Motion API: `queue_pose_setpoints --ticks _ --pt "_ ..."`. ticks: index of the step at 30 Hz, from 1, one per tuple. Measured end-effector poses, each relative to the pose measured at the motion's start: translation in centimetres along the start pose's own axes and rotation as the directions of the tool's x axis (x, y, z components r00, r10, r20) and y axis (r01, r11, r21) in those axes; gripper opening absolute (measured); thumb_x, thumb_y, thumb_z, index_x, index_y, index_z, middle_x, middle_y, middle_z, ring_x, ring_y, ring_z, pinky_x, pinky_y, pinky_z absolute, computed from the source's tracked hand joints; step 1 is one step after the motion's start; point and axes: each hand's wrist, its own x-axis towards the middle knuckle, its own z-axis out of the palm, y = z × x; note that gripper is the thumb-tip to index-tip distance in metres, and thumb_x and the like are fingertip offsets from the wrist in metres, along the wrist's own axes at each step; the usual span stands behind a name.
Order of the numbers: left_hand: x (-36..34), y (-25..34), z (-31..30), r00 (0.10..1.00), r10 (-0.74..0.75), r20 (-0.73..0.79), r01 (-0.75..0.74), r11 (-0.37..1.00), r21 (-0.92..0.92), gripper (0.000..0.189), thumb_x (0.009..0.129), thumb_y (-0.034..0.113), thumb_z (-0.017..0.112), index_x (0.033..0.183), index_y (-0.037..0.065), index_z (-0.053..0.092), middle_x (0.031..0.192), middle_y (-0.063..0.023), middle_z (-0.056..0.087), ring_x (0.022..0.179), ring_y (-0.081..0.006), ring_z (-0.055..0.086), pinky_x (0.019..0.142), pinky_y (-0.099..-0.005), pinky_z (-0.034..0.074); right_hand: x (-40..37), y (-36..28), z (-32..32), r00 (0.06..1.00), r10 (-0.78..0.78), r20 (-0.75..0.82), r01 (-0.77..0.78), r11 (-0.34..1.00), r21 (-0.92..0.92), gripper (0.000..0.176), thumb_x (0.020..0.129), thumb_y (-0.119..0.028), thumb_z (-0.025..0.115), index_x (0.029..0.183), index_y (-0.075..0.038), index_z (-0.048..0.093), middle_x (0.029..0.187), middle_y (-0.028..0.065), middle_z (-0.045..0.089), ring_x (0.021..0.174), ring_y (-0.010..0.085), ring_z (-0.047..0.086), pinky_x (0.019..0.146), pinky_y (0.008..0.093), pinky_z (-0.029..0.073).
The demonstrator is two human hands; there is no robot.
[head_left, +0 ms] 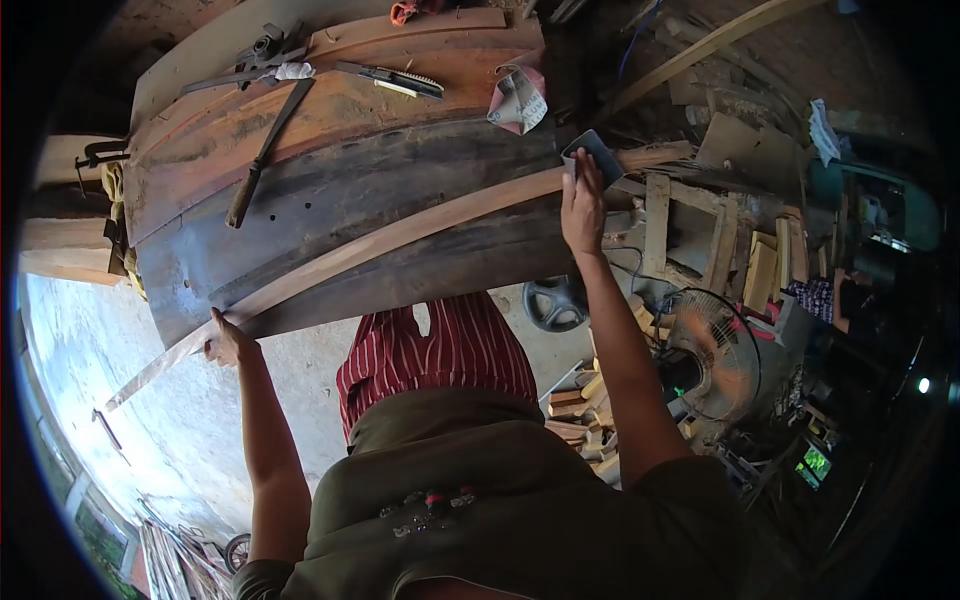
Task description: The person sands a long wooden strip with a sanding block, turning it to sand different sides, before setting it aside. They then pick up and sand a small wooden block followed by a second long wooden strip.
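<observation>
A long, slightly curved wooden strip (400, 243) lies slantwise over the workbench (440, 285), its left end jutting past the edge. My left hand (230, 340) grips the strip near that end, thumb on top. Toward the strip's other end, my right hand (582, 208) presses a dark sheet of sandpaper (604, 162) against the wood. A crumpled, printed piece of sandpaper (520, 103) rests close by on the bench. Farther left lies a file (268, 150) with a wooden handle.
A brush-like tool (400, 80) and dark metal tools (262, 50) lie at the bench's far side. A clamp (95, 160) is at the left. Right of me stand a fan (712, 355) and wood offcuts (760, 275). A black wheel (555, 303) sits below the bench edge.
</observation>
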Motion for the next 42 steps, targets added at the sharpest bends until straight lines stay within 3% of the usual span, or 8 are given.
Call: queue_pose_setpoints --ticks 6,11,14,17,22,26,36,42 --pt "5.5 0.0 0.8 0.969 0.060 0.241 -0.051 0.998 -0.042 0.084 0.070 0.045 0.083 0.116 -0.019 0.054 0.120 -0.0242 0.063 0.104 -0.0324 0.064 0.086 -0.0424 0.056 3.0 6.5 -1.7 0.977 0.208 -0.049 -0.210 0.977 -0.027 0.050 0.104 -0.030 0.039 0.141 0.004 0.044 0.145 0.0239 0.044 0.139 0.0368 0.037 0.114 0.0425 0.031" --pt "2.9 2.4 -1.0 0.949 -0.156 0.274 0.284 0.801 -0.527 0.061 0.072 0.027 0.084 0.110 -0.015 0.060 0.119 -0.0179 0.062 0.105 -0.0308 0.060 0.091 -0.0405 0.051 2.4 7.9 -2.7 0.945 0.325 0.041 -0.326 0.945 0.023 0.051 0.104 -0.032 0.040 0.141 0.003 0.043 0.144 0.0244 0.045 0.134 0.0392 0.042 0.109 0.0413 0.036" --pt "5.3 1.9 0.0 0.902 -0.061 0.428 0.348 0.689 -0.636 0.044 0.077 0.018 0.079 0.108 -0.008 0.061 0.111 -0.0165 0.062 0.106 -0.0285 0.061 0.089 -0.0398 0.053 1.8 9.7 -3.1 0.947 0.309 -0.094 -0.312 0.950 -0.021 0.050 0.103 -0.042 0.041 0.121 0.000 0.060 0.114 0.0274 0.063 0.107 0.0471 0.057 0.088 0.0483 0.044" --pt "5.4 2.1 0.3 0.841 0.122 0.527 0.315 0.682 -0.660 0.040 0.080 0.017 0.075 0.106 -0.009 0.058 0.104 -0.0158 0.061 0.102 -0.0287 0.063 0.085 -0.0374 0.056 1.3 8.9 -3.5 0.922 0.385 -0.040 -0.387 0.920 -0.058 0.053 0.103 -0.042 0.040 0.126 0.003 0.056 0.122 0.0279 0.060 0.115 0.0457 0.054 0.094 0.0470 0.043" --pt "6.2 2.2 -0.6 0.732 0.295 0.614 0.149 0.810 -0.567 0.028 0.086 0.015 0.067 0.102 -0.006 0.058 0.093 -0.0121 0.059 0.087 -0.0236 0.064 0.078 -0.0374 0.061 0.3 8.4 -2.8 0.957 0.270 -0.103 -0.279 0.956 -0.092 0.051 0.104 -0.034 0.039 0.138 0.003 0.046 0.143 0.0254 0.045 0.134 0.0399 0.041 0.110 0.0436 0.035" --pt "4.3 3.6 -0.7 0.857 0.133 0.497 0.173 0.836 -0.521 0.022 0.086 0.015 0.069 0.081 -0.004 0.059 0.073 -0.0067 0.051 0.069 -0.0173 0.057 0.071 -0.0378 0.064 0.0 3.0 -2.1 0.979 0.183 -0.085 -0.187 0.981 -0.047 0.046 0.104 -0.027 0.040 0.139 0.003 0.046 0.145 0.0214 0.045 0.136 0.0375 0.040 0.113 0.0441 0.033" --pt "7.9 1.8 2.2 0.850 0.102 0.517 0.234 0.806 -0.544 0.032 0.089 0.016 0.069 0.103 -0.012 0.061 0.097 -0.0194 0.066 0.082 -0.0306 0.069 0.070 -0.0394 0.065 -4.9 -18.8 4.8 0.819 -0.518 0.247 0.422 0.835 0.352 0.054 0.083 -0.006 0.067 0.135 -0.003 0.054 0.142 0.0095 0.052 0.133 0.0253 0.048 0.113 0.0425 0.037" --pt "8.3 0.6 2.0 0.825 0.168 0.539 0.225 0.779 -0.586 0.037 0.090 0.015 0.068 0.113 -0.012 0.059 0.104 -0.0211 0.065 0.090 -0.0331 0.068 0.073 -0.0396 0.063 -1.7 -3.5 -1.2 0.998 -0.060 0.022 0.059 0.997 0.046 0.039 0.098 -0.011 0.053 0.135 0.000 0.052 0.145 0.0124 0.048 0.135 0.0300 0.045 0.112 0.0439 0.035"
